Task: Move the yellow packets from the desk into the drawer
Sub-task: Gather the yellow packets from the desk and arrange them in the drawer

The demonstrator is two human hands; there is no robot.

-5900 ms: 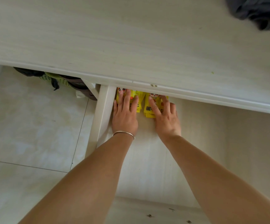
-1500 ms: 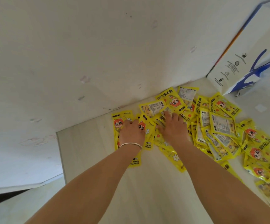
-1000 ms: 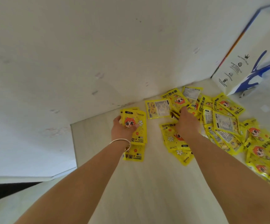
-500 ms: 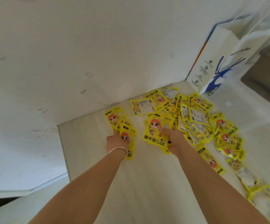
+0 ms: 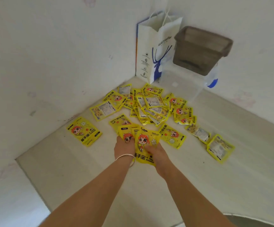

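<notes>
Hands, left hand (image 5: pixel 124 147) and right hand (image 5: pixel 157 154), clasp a few packets (image 5: pixel 142 141); most of pile (image 5: pixel 152 105) left on desk (image 5: pixel 83 169), drawer unseen.

Glossy plastic yellow packets (image 5: pixel 145 141) lie on a matt, pale wood-grain desk (image 5: pixel 100 177).

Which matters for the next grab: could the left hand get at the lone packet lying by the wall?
Probably yes: the lone packet lies flat with bare desk around it, but the left hand already holds gathered packets.
</notes>
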